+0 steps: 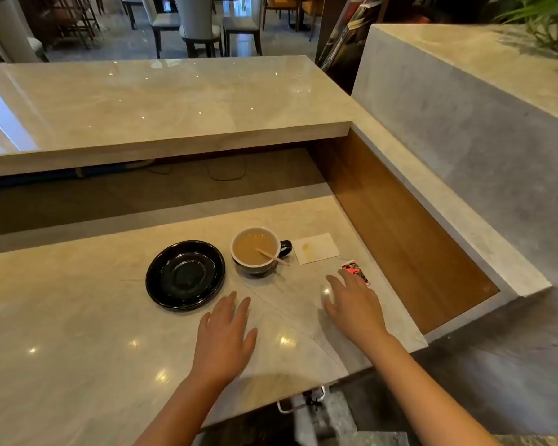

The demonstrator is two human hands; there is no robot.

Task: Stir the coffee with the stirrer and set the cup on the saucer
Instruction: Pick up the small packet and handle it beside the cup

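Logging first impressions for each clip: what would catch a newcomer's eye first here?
Probably the cup of milky coffee at the middle of the counter, a wooden stirrer leaning in it. Just left of it lies an empty black saucer, apart from the cup. Nearer the camera, the left hand and right hand spread open over the counter, holding nothing.

- A café or restaurant, seen from behind its service bar.
- A raised, polished beige marble ledge (149, 101) runs along the customer side, above the lower glossy marble table (62, 317) on the working side.
- Beyond the ledge lies a dining room of pale upholstered chairs with dark wooden legs (200, 24) on a shiny stone floor.
- On the table stand a dark ceramic cup of milky coffee (255, 250), a glossy black round saucer (185, 274) and a white paper napkin (316, 248).
- Green palm-like plant fronds (538, 14) lean over the tall grey stone side wall (464, 123).
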